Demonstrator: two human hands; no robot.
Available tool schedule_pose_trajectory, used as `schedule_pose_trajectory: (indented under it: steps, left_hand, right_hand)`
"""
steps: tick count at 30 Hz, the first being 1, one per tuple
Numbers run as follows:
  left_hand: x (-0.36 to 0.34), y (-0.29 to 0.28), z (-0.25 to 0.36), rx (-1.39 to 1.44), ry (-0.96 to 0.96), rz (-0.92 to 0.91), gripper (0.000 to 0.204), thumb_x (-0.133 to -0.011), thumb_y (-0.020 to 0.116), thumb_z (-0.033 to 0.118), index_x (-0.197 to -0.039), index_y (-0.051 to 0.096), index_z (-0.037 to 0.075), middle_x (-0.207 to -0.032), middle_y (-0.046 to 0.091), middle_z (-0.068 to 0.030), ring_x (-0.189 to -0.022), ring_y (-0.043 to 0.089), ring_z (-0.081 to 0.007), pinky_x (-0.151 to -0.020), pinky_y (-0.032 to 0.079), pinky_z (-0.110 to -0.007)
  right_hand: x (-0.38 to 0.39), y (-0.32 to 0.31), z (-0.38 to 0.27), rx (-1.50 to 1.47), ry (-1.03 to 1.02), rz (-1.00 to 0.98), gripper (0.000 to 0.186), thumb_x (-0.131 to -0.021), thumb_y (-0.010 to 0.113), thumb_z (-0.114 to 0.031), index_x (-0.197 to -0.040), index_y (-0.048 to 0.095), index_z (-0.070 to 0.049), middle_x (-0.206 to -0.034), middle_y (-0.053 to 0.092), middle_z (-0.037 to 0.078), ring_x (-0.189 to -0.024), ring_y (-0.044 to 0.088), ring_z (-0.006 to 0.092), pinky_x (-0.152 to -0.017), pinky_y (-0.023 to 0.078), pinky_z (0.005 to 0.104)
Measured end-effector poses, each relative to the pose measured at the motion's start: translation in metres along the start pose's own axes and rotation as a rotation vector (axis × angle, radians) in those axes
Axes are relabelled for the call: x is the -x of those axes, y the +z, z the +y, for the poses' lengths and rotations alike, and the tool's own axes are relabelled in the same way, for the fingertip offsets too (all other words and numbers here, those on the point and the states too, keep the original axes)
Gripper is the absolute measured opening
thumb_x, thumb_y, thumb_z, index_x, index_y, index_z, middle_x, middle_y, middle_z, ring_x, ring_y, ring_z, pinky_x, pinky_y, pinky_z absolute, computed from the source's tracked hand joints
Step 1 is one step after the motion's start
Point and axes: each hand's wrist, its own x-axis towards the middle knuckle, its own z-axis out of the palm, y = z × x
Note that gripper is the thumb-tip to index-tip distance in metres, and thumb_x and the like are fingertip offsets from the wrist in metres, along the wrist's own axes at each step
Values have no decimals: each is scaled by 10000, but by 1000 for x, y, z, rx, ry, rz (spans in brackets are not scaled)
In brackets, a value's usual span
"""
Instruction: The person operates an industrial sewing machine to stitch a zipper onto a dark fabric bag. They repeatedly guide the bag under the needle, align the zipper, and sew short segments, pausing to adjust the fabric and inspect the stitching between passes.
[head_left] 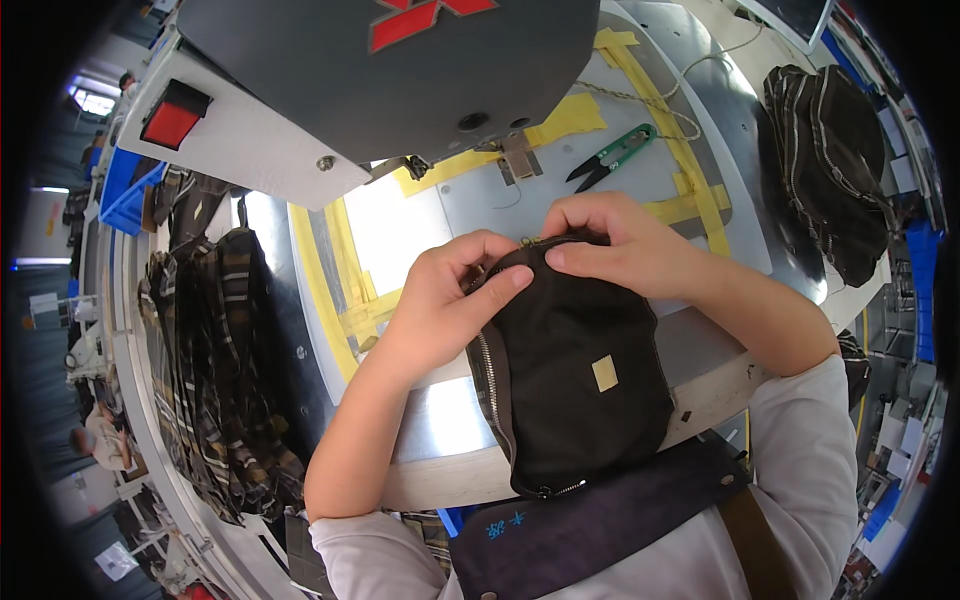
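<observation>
A dark brown fabric pouch (560, 370) with a metal zipper along its left edge and a small cream patch hangs over the table's front edge. My left hand (455, 295) pinches its upper left edge, thumb on top. At the upper right edge, my right hand (620, 245) grips the fabric between thumb and fingers. Between the two hands a small brass-coloured bit, perhaps a zipper end, shows at the top edge. Beyond them stands the sewing machine head (400, 90), its presser foot (517, 160) above the plate. The fingertips under the fabric are hidden.
Green-handled thread snips (615, 155) lie on the taped machine bed (450, 215), right of the presser foot. Striped fabric pieces (225, 370) are heaped on the left. Several dark zippered pouches (825, 165) are stacked at the right. A blue bin (130, 195) stands far left.
</observation>
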Motion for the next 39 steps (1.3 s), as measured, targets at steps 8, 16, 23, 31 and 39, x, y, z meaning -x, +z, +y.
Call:
schedule_pose_trajectory:
  steps: [8, 16, 23, 31, 39]
  left_hand:
    - [0, -1, -1, 139, -17, -84, 136, -907, 684, 143, -944, 631, 23, -779, 576, 57, -696, 467, -13, -621, 387, -185]
    - [-1, 1, -1, 59, -6, -34, 146, -911, 679, 155, -953, 630, 25, -779, 575, 57, -700, 461, -17, -622, 386, -188]
    - [0, -3, 1, 60, -18, -55, 165, -905, 688, 165, -970, 640, 22, -780, 579, 55, -705, 466, -21, -632, 389, -187]
    - [-1, -3, 0, 157, 3, -113, 162, -897, 703, 170, -923, 632, 27, -782, 579, 58, -703, 465, -18, -626, 382, -185]
    - [-1, 0, 5, 182, -39, -89, 163, -928, 663, 178, -942, 631, 19, -793, 570, 59, -735, 475, -19, -648, 393, -189]
  right_hand:
    - [4, 0, -2, 100, -122, -46, 189, -902, 630, -193, -963, 595, -18, -842, 598, 24, -818, 524, 94, -745, 432, 269]
    - [4, 3, 0, 91, -81, 6, 200, -902, 622, -210, -955, 596, -19, -823, 601, 33, -795, 524, 107, -720, 436, 286]
    - [3, 1, -2, 3, 2, -11, 162, -907, 643, -169, -923, 574, -23, -843, 556, -30, -806, 493, 40, -712, 411, 231]
    - [5, 4, -1, 34, -99, -22, 206, -897, 634, -213, -947, 601, -17, -822, 595, 16, -795, 510, 87, -726, 424, 267]
    - [4, 1, -6, -77, 29, -58, 178, -909, 643, -189, -928, 572, -27, -842, 559, -29, -809, 490, 42, -717, 409, 229]
